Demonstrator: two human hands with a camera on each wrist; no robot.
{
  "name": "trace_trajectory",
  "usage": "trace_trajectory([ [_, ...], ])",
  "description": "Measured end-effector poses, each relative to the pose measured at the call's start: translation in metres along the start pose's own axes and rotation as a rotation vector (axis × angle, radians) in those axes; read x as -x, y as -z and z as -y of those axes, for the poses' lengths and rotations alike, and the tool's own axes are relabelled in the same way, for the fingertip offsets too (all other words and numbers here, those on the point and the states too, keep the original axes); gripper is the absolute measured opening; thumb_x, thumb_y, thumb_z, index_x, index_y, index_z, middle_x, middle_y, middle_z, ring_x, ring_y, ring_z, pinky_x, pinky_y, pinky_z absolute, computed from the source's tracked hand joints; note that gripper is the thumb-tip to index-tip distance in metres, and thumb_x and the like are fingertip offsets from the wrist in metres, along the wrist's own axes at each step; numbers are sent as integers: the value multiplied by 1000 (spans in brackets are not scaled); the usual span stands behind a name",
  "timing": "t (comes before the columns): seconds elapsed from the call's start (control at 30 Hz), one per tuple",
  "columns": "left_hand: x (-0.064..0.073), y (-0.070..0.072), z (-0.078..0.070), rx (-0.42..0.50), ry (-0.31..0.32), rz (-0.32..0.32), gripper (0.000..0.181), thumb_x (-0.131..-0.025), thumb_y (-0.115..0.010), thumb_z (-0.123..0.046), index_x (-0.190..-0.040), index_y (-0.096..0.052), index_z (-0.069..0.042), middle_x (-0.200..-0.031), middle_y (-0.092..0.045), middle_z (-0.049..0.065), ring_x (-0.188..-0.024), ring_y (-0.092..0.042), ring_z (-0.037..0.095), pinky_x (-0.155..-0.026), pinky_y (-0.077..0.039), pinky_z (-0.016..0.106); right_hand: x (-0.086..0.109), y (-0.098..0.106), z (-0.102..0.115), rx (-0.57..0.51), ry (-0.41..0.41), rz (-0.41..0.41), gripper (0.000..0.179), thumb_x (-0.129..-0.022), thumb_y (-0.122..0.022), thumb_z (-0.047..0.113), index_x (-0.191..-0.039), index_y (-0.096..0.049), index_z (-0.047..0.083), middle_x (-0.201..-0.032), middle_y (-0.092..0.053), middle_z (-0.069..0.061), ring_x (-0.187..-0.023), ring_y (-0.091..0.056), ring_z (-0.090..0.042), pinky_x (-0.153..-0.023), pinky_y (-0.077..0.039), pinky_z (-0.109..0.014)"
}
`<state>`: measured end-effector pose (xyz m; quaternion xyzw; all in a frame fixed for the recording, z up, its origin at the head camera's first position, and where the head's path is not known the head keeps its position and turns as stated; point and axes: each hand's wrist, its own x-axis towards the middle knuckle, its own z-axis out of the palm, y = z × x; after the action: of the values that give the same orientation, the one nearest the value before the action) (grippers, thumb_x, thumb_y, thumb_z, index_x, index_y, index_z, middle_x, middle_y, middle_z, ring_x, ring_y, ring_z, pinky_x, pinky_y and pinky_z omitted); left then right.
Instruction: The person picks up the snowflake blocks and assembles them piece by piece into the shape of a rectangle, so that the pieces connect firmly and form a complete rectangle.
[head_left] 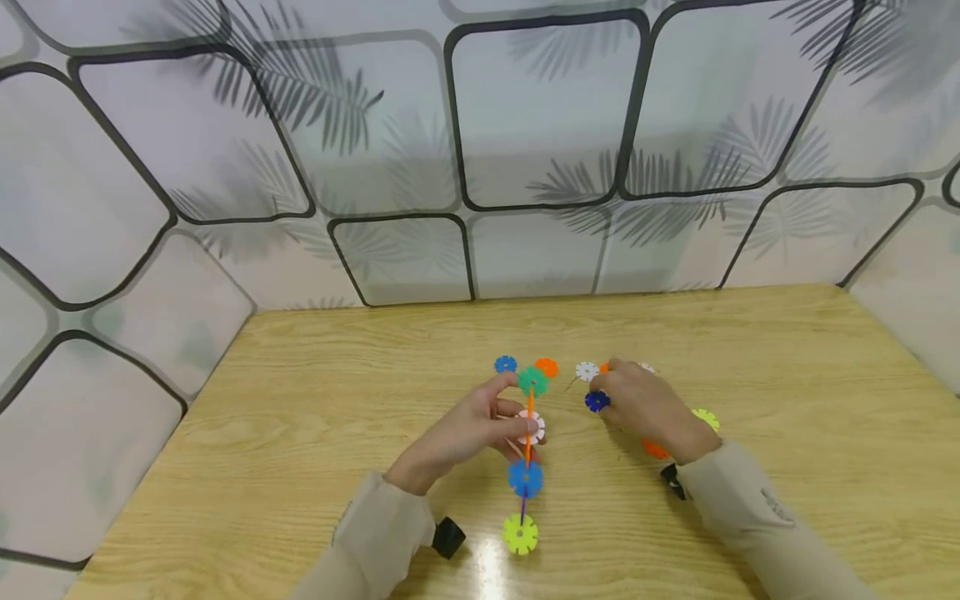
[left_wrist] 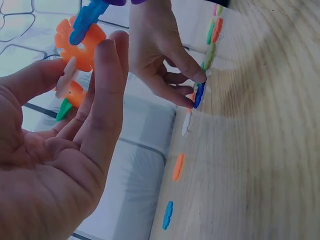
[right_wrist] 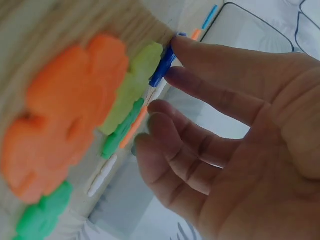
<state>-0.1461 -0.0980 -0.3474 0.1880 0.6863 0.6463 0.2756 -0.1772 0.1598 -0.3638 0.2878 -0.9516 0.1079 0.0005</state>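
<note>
My left hand (head_left: 474, 422) holds up a chain of slotted plastic discs, its thumb on a white disc (head_left: 537, 427) in the middle. From far to near the chain runs through a green disc (head_left: 532, 382), an orange one edge-on, the white one, another orange, a blue disc (head_left: 517, 479), a purple one edge-on and a yellow-green disc (head_left: 520, 535). Over the loose discs on the right, my right hand (head_left: 647, 407) pinches a dark blue disc (head_left: 597, 402) between thumb and index finger. In the right wrist view that dark blue disc (right_wrist: 164, 66) stands edge-on at the fingertips.
Loose discs lie on the wooden table (head_left: 300, 433): blue (head_left: 506, 364), orange (head_left: 547, 367) and white (head_left: 587, 372) toward the back, yellow-green (head_left: 707, 418) and orange (head_left: 655, 450) by the right wrist. A patterned covering (head_left: 547, 108) rises behind the table.
</note>
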Motion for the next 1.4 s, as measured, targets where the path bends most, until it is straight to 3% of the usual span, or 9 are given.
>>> trace_trajectory([
  [0.07, 0, -1, 1, 8, -8, 21, 37, -101, -59, -2, -130, -37, 2, -98, -70, 8, -73, -71, 17, -68, -59, 33, 0, 0, 1, 1, 9, -25, 12, -80, -79, -4, -86, -72, 4, -85, -55, -4, -75, -51, -20, -68, -50, -38],
  [0.23, 0, -5, 2, 12, -39, 39, 34, -103, -55, -5, -129, -36, 2, -113, -67, 21, -77, -73, 19, -62, -56, 27, 2, 1, 1, -50, 16, -49, 19, -79, -77, -9, -80, -66, 7, -83, -55, -1, -72, -50, -18, -65, -48, -35],
  [0.4, -1, -7, 6, 54, -15, 3, 36, -106, -52, -11, -136, -34, -5, -109, -70, 13, -78, -74, 19, -60, -52, 26, 2, 2, -1, -103, 13, -41, 17, -79, -80, -7, -83, -68, 4, -85, -59, -3, -75, -55, -19, -67, -52, -36],
  [0.6, -2, -9, 9, 86, -6, -19, 56, -106, -53, -11, -154, -25, -18, -101, -69, 6, -76, -74, 19, -58, -52, 27, -1, 8, -2, -399, 76, -107, 13, -87, -72, -10, -83, -75, 1, -76, -59, 2, -64, -50, -10, -57, -45, -26],
  [0.67, -3, -10, 8, 83, -4, -30, 61, -106, -54, -10, -157, -23, -22, -100, -69, 7, -74, -73, 19, -58, -53, 28, -1, 12, 2, -492, 107, -147, 11, -89, -71, -10, -89, -76, -1, -79, -63, 0, -65, -55, -10, -58, -50, -26],
  [0.87, -4, -13, 7, 28, -12, -70, 63, -103, -60, -9, -156, -26, -12, -100, -63, 8, -64, -67, 14, -54, -53, 26, 2, 21, 14, -688, 86, -222, 12, -90, -68, -12, -94, -75, -2, -88, -71, -10, -72, -69, -21, -67, -59, -31],
  [0.97, -4, -15, 6, 23, -25, -89, 60, -102, -60, -7, -153, -28, -8, -105, -63, 12, -62, -64, 13, -52, -53, 25, 3, 23, 17, -728, 71, -234, 11, -92, -68, -10, -95, -75, -3, -89, -72, -14, -73, -70, -26, -70, -60, -33],
  [1.17, -3, -18, 6, 43, -62, -128, 57, -102, -61, -5, -150, -31, -9, -121, -62, 29, -67, -68, 16, -52, -54, 25, 3, 23, 21, -723, 97, -241, 10, -92, -68, -8, -96, -76, -3, -89, -73, -10, -73, -70, -23, -70, -60, -33],
  [1.4, -4, -18, 5, 47, -91, -126, 66, -101, -63, -6, -158, -30, -11, -122, -64, 27, -71, -73, 22, -53, -55, 25, 3, 22, 22, -710, 125, -258, 11, -91, -69, -9, -95, -76, -2, -87, -72, -7, -72, -69, -24, -69, -60, -31],
])
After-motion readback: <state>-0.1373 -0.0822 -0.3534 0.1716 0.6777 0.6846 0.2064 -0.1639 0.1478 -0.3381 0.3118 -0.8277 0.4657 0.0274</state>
